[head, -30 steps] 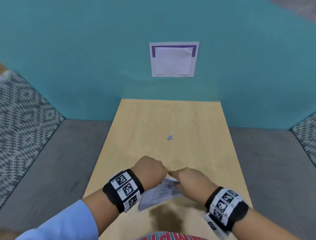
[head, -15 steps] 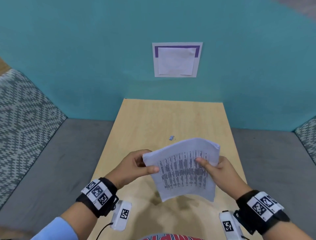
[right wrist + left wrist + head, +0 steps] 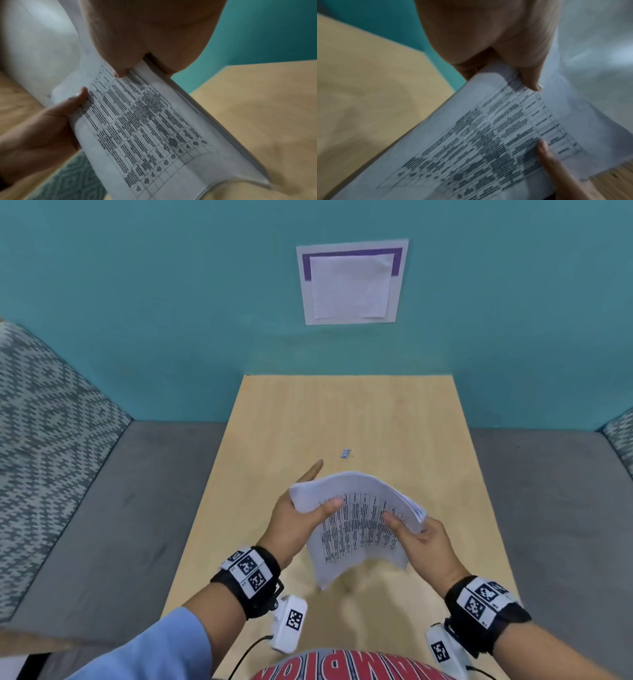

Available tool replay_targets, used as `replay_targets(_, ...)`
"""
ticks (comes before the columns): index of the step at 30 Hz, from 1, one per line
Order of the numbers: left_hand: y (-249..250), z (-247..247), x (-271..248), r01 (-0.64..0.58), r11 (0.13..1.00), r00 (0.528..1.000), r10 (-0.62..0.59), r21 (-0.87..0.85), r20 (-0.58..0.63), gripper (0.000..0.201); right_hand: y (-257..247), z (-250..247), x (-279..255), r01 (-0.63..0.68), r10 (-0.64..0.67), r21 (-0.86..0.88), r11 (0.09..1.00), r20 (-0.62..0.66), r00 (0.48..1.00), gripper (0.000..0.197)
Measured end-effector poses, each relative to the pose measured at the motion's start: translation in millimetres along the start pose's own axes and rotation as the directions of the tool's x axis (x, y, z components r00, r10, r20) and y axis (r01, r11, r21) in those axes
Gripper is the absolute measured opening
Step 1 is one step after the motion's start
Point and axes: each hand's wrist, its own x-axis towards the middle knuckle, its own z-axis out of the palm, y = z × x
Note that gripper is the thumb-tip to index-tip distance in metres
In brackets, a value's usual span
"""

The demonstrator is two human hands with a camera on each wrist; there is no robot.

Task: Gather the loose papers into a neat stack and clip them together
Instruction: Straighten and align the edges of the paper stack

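A stack of printed papers (image 3: 356, 522) with a table of text hangs in the air above the wooden table (image 3: 394, 419), bent over at its far edge. My left hand (image 3: 301, 511) pinches its left side, thumb on the top sheet, one finger sticking out straight behind. On the other side my right hand (image 3: 418, 532) pinches the edge, thumb on the print. The left wrist view shows the papers (image 3: 488, 142) under my thumb; the right wrist view shows the papers (image 3: 145, 121) likewise. A small clip (image 3: 346, 454) lies on the table beyond the papers.
A teal wall (image 3: 171, 302) with a taped white sheet (image 3: 352, 282) closes the far end of the table. Grey seating (image 3: 120, 508) runs along both sides, with patterned cushions (image 3: 44, 422) at the left.
A second ago both hands were low on the table over the papers. They have lifted the stack and now hold it upright, and its far edge has curled over further.
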Motion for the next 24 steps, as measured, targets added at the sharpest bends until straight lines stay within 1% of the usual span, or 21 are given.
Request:
replay_targets(1,-7,0,1,0.066,0.998,0.997,-0.066,-0.003,0.037,0.063,9,3,-1,-0.026,0.027,-0.042,0.999,0.004,1.000,0.006)
replay_targets(2,-14,0,2,0.102,0.995,0.993,-0.103,0.010,0.051,0.057,18,5,-1,-0.041,0.042,-0.067,0.997,0.008,0.999,0.006)
replay_targets(3,-18,-1,5,0.100,0.994,0.994,-0.102,0.049,0.042,0.043,22,7,1,-0.051,0.052,-0.070,0.996,0.004,0.999,0.006)
replay_targets(5,-15,0,8,0.045,0.989,0.999,-0.045,0.142,-0.007,0.016,19,9,6,-0.070,0.069,-0.040,0.997,-0.023,0.997,0.010)
replay_targets(7,-7,1,11,-0.008,0.986,0.998,0.018,0.166,-0.059,0.005,11,7,10,-0.041,0.041,0.001,0.999,-0.045,0.998,0.011)
replay_targets(8,-4,1,13,-0.046,0.985,0.996,0.058,0.165,-0.069,0.012,6,5,11,-0.015,0.017,0.026,1.000,-0.054,0.998,0.008)
replay_targets(9,-2,1,14,-0.084,0.981,0.993,0.098,0.172,-0.072,0.026,-1,3,11,0.015,-0.012,0.046,0.999,-0.068,0.998,0.005)
replay_targets(10,-3,1,15,-0.103,0.976,0.990,0.119,0.190,-0.076,0.035,-5,1,11,0.054,-0.051,0.041,0.998,-0.068,0.996,0.005)
replay_targets(11,-4,2,15,-0.114,0.973,0.988,0.132,0.198,-0.079,0.035,-6,0,11,0.091,-0.089,0.019,0.996,-0.066,0.994,0.009)
replay_targets(12,-8,3,14,-0.104,0.972,0.989,0.123,0.213,-0.081,0.029,-2,0,10,0.121,-0.122,-0.024,0.992,-0.049,0.991,0.012)
replay_targets(13,-15,4,14,-0.071,0.972,0.992,0.092,0.223,-0.083,0.022,2,2,9,0.119,-0.121,-0.056,0.991,-0.036,0.992,0.008)
replay_targets(14,-23,5,14,-0.035,0.974,0.995,0.054,0.225,-0.079,0.018,11,1,9,0.093,-0.095,-0.096,0.991,-0.020,0.995,0.017)
replay_targets(15,-29,5,14,-0.013,0.973,0.997,0.029,0.230,-0.066,0.018,20,2,10,0.056,-0.058,-0.128,0.990,-0.009,0.998,0.040)
replay_targets(16,-34,4,13,-0.012,0.971,0.999,0.024,0.237,-0.049,0.021,25,1,10,0.018,-0.018,-0.127,0.992,0.004,1.000,0.057)
replay_targets(17,-35,3,13,-0.021,0.969,0.999,0.032,0.246,-0.041,0.026,26,1,11,-0.002,0.002,-0.120,0.993,-0.002,1.000,0.057)
replay_targets(19,-31,-2,17,-0.032,0.969,0.998,0.044,0.245,-0.044,0.035,23,2,15,0.021,-0.025,-0.149,0.989,-0.024,0.999,0.025)
replay_targets(20,-30,-4,19,-0.048,0.970,0.997,0.062,0.240,-0.051,0.037,21,1,16,0.035,-0.038,-0.146,0.989,-0.019,0.999,0.014)
replay_targets(21,-29,-6,22,-0.067,0.969,0.995,0.082,0.238,-0.053,0.035,18,0,18,0.056,-0.057,-0.144,0.988,-0.005,0.998,0.009)
replay_targets(22,-28,-8,24,-0.080,0.968,0.994,0.094,0.239,-0.048,0.034,17,-1,18,0.070,-0.071,-0.145,0.987,0.004,0.997,0.010)
replay_targets(23,-28,-9,26,-0.079,0.968,0.995,0.092,0.239,-0.042,0.034,20,-2,21,0.068,-0.068,-0.135,0.989,0.005,0.998,0.017)
replay_targets(24,-30,-10,28,-0.060,0.968,0.997,0.069,0.243,-0.031,0.033,24,-3,24,0.038,-0.039,-0.136,0.990,-0.003,0.999,0.035)
